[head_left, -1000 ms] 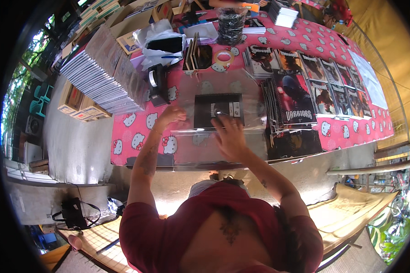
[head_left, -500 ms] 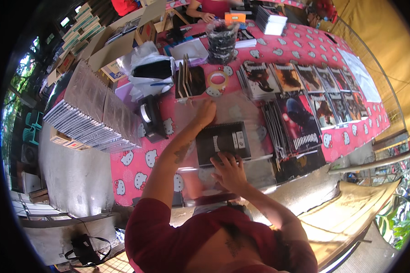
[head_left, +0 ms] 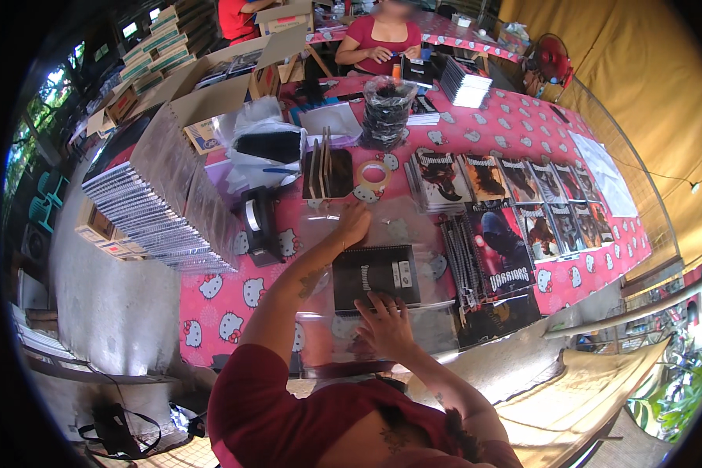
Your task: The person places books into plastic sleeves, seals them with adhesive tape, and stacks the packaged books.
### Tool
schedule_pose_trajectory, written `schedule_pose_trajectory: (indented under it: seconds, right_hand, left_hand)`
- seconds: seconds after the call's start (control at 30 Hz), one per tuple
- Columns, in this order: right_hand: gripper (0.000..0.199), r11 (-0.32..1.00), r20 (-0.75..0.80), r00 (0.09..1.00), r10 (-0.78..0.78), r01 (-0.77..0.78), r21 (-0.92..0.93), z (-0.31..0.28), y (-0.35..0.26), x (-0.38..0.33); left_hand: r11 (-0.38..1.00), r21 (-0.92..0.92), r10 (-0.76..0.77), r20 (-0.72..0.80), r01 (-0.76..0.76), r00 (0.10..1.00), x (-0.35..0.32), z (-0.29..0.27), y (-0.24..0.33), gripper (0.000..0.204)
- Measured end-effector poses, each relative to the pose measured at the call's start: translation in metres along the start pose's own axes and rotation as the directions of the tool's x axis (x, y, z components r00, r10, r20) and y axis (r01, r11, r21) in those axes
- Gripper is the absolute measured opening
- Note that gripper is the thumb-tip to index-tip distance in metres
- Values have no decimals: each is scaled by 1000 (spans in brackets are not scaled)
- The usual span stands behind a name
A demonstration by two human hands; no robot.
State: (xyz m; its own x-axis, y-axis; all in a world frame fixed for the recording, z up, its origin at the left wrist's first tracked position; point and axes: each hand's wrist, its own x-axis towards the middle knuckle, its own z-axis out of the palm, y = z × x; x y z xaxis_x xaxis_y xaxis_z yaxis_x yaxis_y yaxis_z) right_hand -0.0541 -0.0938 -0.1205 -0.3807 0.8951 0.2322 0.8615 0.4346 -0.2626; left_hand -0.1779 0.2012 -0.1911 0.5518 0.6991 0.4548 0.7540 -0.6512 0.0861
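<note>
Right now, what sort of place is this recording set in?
Probably a semi-outdoor packing stall for notebooks: a long table with a red patterned cloth, rows of spiral-bound notebooks with illustrated covers, a big stack of clear-wrapped booklets, open cardboard boxes, and yellow tarpaulin walls.

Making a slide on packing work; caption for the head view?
Left hand and right hand flatten clear wrap around a black notebook on a red table.

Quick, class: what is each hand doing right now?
Left hand: open, resting on the clear plastic sheet.
Right hand: open, fingers spread beside the black spiral-bound notebook.
</note>
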Motion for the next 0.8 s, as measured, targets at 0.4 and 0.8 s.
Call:
schedule_pose_trajectory:
  seconds: [0.4,0.8]
  right_hand:
    - [74,998,57,997,-55,57,-28,2,8,-2]
    - [74,988,-28,991,-134,132,-80,13,18,-11]
  left_hand:
    - [979,204,-12,112,-11,994,15,-18,14,23]
    - [975,-197,-50,249,101,967,7,-68,36,10]
